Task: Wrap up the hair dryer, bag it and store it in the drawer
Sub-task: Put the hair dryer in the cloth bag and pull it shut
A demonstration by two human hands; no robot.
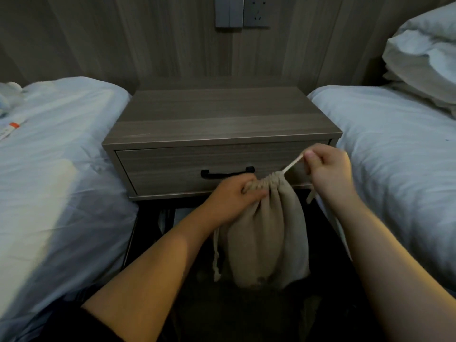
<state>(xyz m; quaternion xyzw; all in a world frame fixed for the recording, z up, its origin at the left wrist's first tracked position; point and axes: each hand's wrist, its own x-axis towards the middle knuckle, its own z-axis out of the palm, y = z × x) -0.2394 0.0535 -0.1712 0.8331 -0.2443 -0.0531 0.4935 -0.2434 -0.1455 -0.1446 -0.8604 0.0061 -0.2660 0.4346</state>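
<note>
A beige cloth drawstring bag [269, 238] hangs full in front of the nightstand, its mouth gathered tight. My left hand [232, 196] grips the bunched neck of the bag from the left. My right hand [328, 169] pinches the pale drawstring [293, 165] and holds it taut, up and to the right of the neck. The hair dryer is hidden; whatever fills the bag cannot be seen. Behind the bag, the drawer [172, 169] of the grey wooden nightstand is closed, with a black handle [222, 174].
A white-sheeted bed [49, 181] lies on the left and another bed [399, 156] on the right with pillows [424, 55] stacked at its head. Wall sockets [243, 11] sit above the nightstand top [222, 114]. The floor below is dark.
</note>
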